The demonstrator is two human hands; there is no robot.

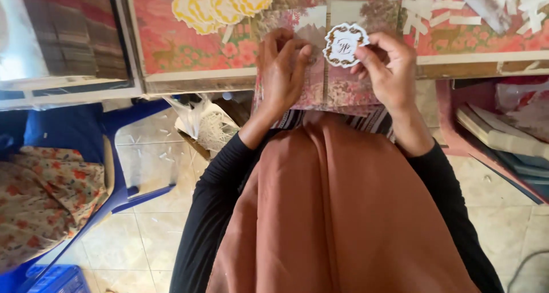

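My right hand [390,71] pinches a small white scalloped sticker [343,44] with a brown ornate border, holding it just above a folded floral card [337,87]. My left hand [283,70] rests on the left half of that card, fingers curled and pressing it down at the table's near edge. The card shows pink flowers and a pale landscape, and it overhangs the edge toward my lap. A stack of yellow-and-white scalloped stickers [220,4] lies on the table beyond my left hand.
The table [189,47] has a pink floral cover. White paper strips [457,7] are scattered at the far right. A blue plastic chair [86,138] with patterned cloth stands left. A box of paper scraps [206,127] sits on the floor. Books [503,133] lie in a red crate right.
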